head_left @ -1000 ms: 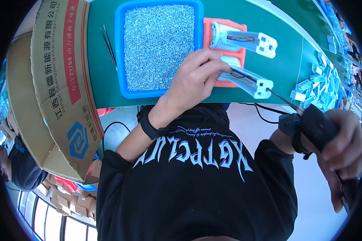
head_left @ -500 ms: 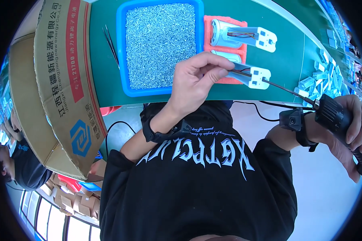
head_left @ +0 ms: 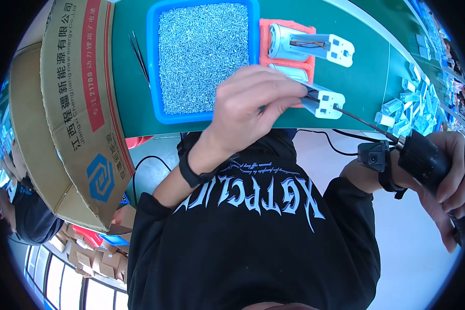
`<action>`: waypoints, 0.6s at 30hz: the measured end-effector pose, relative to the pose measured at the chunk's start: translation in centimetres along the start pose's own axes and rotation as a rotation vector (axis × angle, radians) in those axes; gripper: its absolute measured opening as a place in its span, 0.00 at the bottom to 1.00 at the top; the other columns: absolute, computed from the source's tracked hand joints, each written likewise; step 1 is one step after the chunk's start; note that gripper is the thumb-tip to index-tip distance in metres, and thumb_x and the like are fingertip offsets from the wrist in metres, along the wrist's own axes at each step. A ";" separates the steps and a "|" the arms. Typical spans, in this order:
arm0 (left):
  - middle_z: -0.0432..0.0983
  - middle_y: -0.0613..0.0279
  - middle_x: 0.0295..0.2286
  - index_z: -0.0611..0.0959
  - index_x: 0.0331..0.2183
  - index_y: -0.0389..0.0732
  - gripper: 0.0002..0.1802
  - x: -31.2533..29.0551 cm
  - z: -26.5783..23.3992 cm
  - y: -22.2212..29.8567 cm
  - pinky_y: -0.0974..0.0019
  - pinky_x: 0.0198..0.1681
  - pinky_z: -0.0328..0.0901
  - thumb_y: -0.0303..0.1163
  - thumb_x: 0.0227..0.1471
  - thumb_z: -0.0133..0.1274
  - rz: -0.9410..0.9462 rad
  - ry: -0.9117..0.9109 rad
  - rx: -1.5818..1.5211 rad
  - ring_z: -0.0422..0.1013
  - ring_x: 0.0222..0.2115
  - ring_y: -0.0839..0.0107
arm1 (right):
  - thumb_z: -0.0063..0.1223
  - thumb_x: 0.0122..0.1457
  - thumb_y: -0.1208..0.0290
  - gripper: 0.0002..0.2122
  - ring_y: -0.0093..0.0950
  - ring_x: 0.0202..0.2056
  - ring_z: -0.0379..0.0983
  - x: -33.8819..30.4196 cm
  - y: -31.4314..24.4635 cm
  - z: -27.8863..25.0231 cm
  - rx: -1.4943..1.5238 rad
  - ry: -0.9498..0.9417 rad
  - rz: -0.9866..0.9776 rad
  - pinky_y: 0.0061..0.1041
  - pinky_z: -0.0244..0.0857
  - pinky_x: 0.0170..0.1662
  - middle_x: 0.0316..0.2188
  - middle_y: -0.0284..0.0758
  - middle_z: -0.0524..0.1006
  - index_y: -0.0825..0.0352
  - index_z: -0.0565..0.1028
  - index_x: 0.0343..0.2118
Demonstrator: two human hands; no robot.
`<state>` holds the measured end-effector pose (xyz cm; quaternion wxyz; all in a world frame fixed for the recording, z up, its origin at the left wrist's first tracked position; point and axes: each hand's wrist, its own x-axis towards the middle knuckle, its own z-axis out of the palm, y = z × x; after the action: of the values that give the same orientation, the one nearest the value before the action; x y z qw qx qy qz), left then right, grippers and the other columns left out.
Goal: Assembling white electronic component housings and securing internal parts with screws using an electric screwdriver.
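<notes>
My left hand (head_left: 256, 101) pinches the near end of a pale housing with wires inside and a white slotted end cap (head_left: 329, 104). My right hand (head_left: 452, 175) is wrapped round a black electric screwdriver (head_left: 423, 157). Its long thin bit reaches left and meets the right side of the cap; any screw at the tip is too small to make out. Behind it, a similar wired housing with a white cap (head_left: 341, 50) rests in a coral foam holder (head_left: 264, 45). My left hand hides part of the holder.
Left of the foam stands a blue tray (head_left: 152, 67) full of small silvery screws (head_left: 206, 57). Black tweezers (head_left: 138, 58) lie beside it. A large cardboard box (head_left: 80, 139) is at the left. Pale plastic parts (head_left: 411, 108) are heaped at the right. A black cable (head_left: 328, 137) hangs at the table edge.
The held housing has shifted slightly left and tilted, and my left hand has rolled over it. My right hand and the screwdriver have moved a little left and down, with the bit still at the cap.
</notes>
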<state>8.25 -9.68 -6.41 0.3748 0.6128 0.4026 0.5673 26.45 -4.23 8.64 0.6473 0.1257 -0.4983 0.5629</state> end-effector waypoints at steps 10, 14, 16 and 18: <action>0.72 0.58 0.25 0.84 0.27 0.40 0.04 -0.7 -3.9 -0.8 0.56 0.36 0.67 0.28 0.44 0.61 -0.397 -0.378 0.745 0.71 0.33 0.58 | 0.49 0.61 0.48 0.24 0.22 0.18 0.67 0.5 3.3 -0.3 -0.089 -0.165 0.106 0.29 0.76 0.18 0.23 0.28 0.67 0.64 0.68 0.50; 0.72 0.57 0.25 0.85 0.28 0.41 0.04 -1.0 -4.0 -1.5 0.58 0.35 0.67 0.27 0.45 0.60 -0.367 -0.340 0.692 0.72 0.32 0.57 | 0.49 0.60 0.48 0.24 0.22 0.18 0.67 0.3 4.1 0.5 -0.126 -0.127 0.087 0.28 0.76 0.18 0.23 0.28 0.67 0.64 0.68 0.50; 0.73 0.57 0.25 0.85 0.28 0.41 0.04 -1.0 -4.3 -1.9 0.58 0.35 0.68 0.27 0.45 0.59 -0.353 -0.324 0.670 0.72 0.31 0.58 | 0.49 0.60 0.48 0.24 0.21 0.18 0.67 0.3 3.9 0.4 -0.144 -0.109 0.076 0.28 0.76 0.18 0.23 0.28 0.67 0.64 0.68 0.50; 0.74 0.57 0.25 0.86 0.29 0.41 0.05 -1.1 -4.6 -2.1 0.58 0.34 0.68 0.27 0.46 0.59 -0.323 -0.290 0.627 0.73 0.29 0.58 | 0.49 0.60 0.48 0.24 0.21 0.18 0.67 0.2 3.6 0.2 -0.161 -0.091 0.065 0.28 0.75 0.18 0.23 0.28 0.67 0.64 0.68 0.49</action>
<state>3.50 -9.81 -8.43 0.3071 0.7003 0.5908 0.2575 23.28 -3.05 7.52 0.6135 0.0824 -0.5747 0.5353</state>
